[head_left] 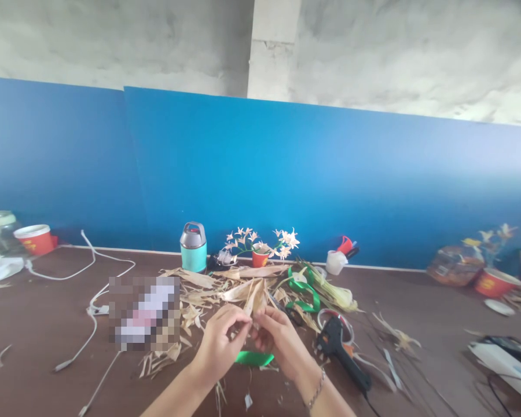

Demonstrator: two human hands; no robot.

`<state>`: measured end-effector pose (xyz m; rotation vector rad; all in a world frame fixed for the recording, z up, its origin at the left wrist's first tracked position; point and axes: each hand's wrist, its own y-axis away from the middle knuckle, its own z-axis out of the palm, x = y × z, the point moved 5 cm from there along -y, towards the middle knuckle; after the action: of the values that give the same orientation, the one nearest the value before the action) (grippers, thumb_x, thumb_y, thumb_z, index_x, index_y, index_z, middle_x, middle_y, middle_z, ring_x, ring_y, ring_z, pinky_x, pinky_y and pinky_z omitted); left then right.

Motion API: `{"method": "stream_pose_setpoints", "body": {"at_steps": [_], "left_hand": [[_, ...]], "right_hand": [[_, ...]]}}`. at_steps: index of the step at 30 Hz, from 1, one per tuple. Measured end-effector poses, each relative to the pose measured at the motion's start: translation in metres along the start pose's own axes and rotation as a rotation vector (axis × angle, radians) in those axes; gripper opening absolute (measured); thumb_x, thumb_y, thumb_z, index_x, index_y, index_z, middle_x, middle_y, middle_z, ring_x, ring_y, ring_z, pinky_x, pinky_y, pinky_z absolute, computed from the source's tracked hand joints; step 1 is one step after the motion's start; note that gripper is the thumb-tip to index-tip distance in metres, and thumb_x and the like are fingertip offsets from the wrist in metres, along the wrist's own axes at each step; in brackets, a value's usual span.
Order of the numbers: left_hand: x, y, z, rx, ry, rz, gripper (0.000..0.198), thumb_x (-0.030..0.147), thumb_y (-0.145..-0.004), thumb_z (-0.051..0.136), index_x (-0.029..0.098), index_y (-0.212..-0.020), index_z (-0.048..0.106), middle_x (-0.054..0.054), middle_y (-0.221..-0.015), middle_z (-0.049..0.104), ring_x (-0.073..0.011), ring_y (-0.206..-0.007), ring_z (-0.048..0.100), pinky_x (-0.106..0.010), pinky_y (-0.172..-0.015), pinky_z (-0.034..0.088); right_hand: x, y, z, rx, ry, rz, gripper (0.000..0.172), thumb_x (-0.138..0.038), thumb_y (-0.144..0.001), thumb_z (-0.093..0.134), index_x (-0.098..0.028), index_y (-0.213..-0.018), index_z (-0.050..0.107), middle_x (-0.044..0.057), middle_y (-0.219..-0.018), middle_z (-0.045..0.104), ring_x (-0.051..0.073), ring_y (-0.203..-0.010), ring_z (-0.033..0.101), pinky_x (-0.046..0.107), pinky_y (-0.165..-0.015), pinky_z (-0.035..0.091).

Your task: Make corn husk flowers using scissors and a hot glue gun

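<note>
My left hand and my right hand meet at the middle of the table, fingertips pinched close together. Between them stands a tan dried corn husk, its wide pleated end fanning upward and its lower end hidden by my fingers. Both hands are closed on it. A bracelet circles my right wrist. Just under the hands lies a piece of green ribbon. Loose dried husks are strewn behind and to the left. A black glue gun rests right of my right hand.
At the back stand a turquoise flask, a red cup by pale husk flowers, and a white cup. White cables trail on the left near a blurred-out object. A blue partition borders the table.
</note>
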<state>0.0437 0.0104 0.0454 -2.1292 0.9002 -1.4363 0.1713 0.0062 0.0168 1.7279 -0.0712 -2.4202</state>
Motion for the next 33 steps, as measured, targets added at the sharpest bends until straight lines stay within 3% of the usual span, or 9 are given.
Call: {"method": "stream_pose_setpoints", "body": {"at_steps": [6,9,12,16,21,26,29,33], "left_hand": [[0.0,0.0,0.002,-0.016,0.101,-0.025,0.014,0.019,-0.082,0.054,0.021,-0.089,0.066,-0.003,-0.074,0.066,-0.0142,-0.067,0.061,-0.023,-0.064,0.048],[-0.004,-0.001,0.005,-0.019,0.2,-0.169,0.014,0.024,-0.081,0.055,0.02,-0.088,0.067,-0.003,-0.074,0.067,-0.0153,-0.067,0.062,-0.024,-0.064,0.048],[-0.007,-0.002,0.007,-0.028,0.241,-0.31,0.014,0.027,-0.08,0.056,0.018,-0.073,0.066,-0.002,-0.066,0.066,-0.0155,-0.063,0.06,-0.023,-0.061,0.047],[-0.009,-0.003,0.007,-0.033,0.202,-0.353,0.018,0.027,-0.079,0.056,0.018,-0.067,0.065,-0.002,-0.065,0.065,-0.0164,-0.063,0.059,-0.024,-0.064,0.046],[-0.015,-0.003,0.007,-0.048,0.115,-0.372,0.018,0.027,-0.08,0.053,0.02,-0.076,0.069,-0.004,-0.073,0.068,-0.0183,-0.069,0.061,-0.024,-0.065,0.045],[-0.02,0.001,0.01,-0.091,0.048,-0.365,0.02,0.027,-0.082,0.051,0.02,-0.081,0.07,-0.005,-0.075,0.068,-0.0187,-0.07,0.062,-0.025,-0.066,0.046],[-0.018,0.001,0.01,-0.098,0.059,-0.366,0.019,0.027,-0.082,0.05,0.02,-0.084,0.068,-0.006,-0.081,0.068,-0.0191,-0.075,0.063,-0.025,-0.069,0.047],[-0.013,0.0,0.009,-0.096,0.125,-0.397,0.017,0.026,-0.081,0.05,0.02,-0.092,0.062,-0.004,-0.081,0.067,-0.0181,-0.074,0.062,-0.024,-0.066,0.047]], "right_hand": [[0.001,0.002,0.007,-0.092,-0.136,0.035,0.031,-0.038,-0.065,0.074,-0.014,-0.071,0.055,-0.003,-0.047,0.057,0.004,-0.035,0.045,0.014,-0.036,0.027],[0.001,0.002,0.005,-0.054,-0.16,-0.008,0.034,-0.035,-0.064,0.076,-0.018,-0.08,0.051,-0.006,-0.049,0.057,0.005,-0.038,0.047,0.014,-0.037,0.028],[-0.002,0.002,0.003,-0.013,-0.071,-0.055,0.032,-0.039,-0.069,0.071,-0.019,-0.077,0.048,-0.005,-0.05,0.057,0.006,-0.038,0.048,0.015,-0.038,0.029],[-0.01,0.002,-0.001,0.039,0.199,-0.206,0.028,-0.044,-0.076,0.061,-0.017,-0.072,0.052,-0.002,-0.053,0.057,0.01,-0.043,0.051,0.019,-0.042,0.037],[-0.024,0.011,0.002,0.102,0.791,-0.572,0.01,-0.023,-0.081,0.054,-0.018,-0.086,0.061,0.004,-0.071,0.064,0.016,-0.063,0.058,0.026,-0.06,0.044],[-0.025,0.018,0.01,0.124,1.229,-0.759,0.019,-0.01,-0.081,0.044,-0.018,-0.083,0.062,0.006,-0.073,0.061,0.017,-0.067,0.055,0.027,-0.062,0.041],[-0.026,0.018,0.008,0.135,1.25,-0.754,0.016,-0.01,-0.079,0.045,-0.017,-0.076,0.06,0.005,-0.07,0.059,0.016,-0.065,0.053,0.026,-0.06,0.039],[-0.023,0.01,-0.001,0.149,0.935,-0.59,0.012,-0.018,-0.078,0.049,-0.017,-0.068,0.056,0.001,-0.061,0.055,0.013,-0.056,0.048,0.023,-0.053,0.036]]}}
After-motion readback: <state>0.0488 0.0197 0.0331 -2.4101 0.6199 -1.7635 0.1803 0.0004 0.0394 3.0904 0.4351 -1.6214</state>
